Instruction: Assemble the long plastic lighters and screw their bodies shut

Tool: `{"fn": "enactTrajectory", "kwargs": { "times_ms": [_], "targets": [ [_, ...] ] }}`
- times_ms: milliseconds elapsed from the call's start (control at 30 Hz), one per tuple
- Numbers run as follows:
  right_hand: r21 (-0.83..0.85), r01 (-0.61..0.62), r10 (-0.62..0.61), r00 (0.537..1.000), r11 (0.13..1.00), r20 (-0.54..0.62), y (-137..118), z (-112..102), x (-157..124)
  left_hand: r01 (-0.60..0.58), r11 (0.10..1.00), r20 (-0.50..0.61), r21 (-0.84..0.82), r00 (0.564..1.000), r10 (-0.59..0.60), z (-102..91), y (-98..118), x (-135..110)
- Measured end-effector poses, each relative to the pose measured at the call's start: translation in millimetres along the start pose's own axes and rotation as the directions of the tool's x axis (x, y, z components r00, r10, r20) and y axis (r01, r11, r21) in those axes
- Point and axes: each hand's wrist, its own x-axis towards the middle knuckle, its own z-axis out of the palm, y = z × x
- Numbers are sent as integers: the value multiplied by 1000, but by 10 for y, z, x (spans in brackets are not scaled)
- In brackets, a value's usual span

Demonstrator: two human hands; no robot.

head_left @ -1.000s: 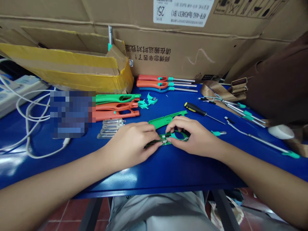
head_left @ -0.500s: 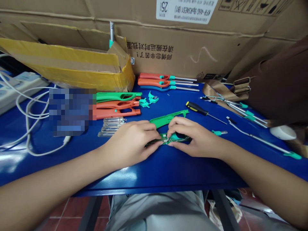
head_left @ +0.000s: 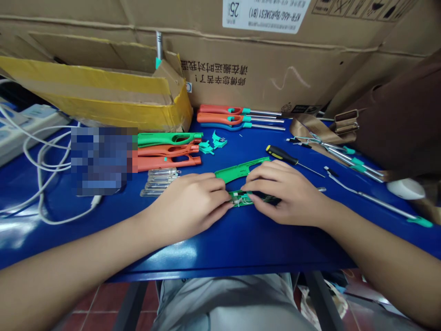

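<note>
My left hand (head_left: 198, 200) is closed round the left end of an open green lighter shell (head_left: 245, 202), which lies low over the table with thin wires and small parts inside. My right hand (head_left: 287, 193) curls over the shell's right part, with index finger and thumb at its edges near the wires. The palm side of this hand hides much of the shell. Just behind the hands rests a second green shell half (head_left: 232, 173), inner side up. A metal tube end (head_left: 321, 189) pokes out past my right hand.
Behind lie assembled lighters (head_left: 220, 119), turquoise pieces (head_left: 206, 147), and green and orange handles (head_left: 168, 162). Clear fuel tanks (head_left: 158, 181) are left of my hands; a screwdriver (head_left: 280, 155) and metal tubes (head_left: 386, 205) are right. Cardboard boxes (head_left: 138, 108) border the blue table (head_left: 220, 250).
My right hand's fingertips have shifted slightly right and come off the wires near my left fingertips, leaving more of the shell's inside showing. My left hand stays in place.
</note>
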Motion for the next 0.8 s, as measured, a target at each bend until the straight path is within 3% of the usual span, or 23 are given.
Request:
{"fn": "enactTrajectory", "kwargs": {
  "times_ms": [133, 367, 600, 800],
  "targets": [
    [-25, -86, 84, 994, 996, -69, 60, -49, -5, 21, 999, -8, -30, 1000, -21, 5, 3, 2],
    [17, -156, 157, 986, 988, -63, 143, -121, -4, 16, 1000, -10, -18, 1000, -16, -31, -46, 0],
    [140, -280, 252, 950, 950, 186, 244, -283, -43, 52, 999, -118, 11, 992, -50, -87, -132, 10],
    [237, -360, 275, 905, 902, 325, 326, -285, -60, 0, 1000, -36, -22, 999, -1, -48, -137, 20]
  ]
}}
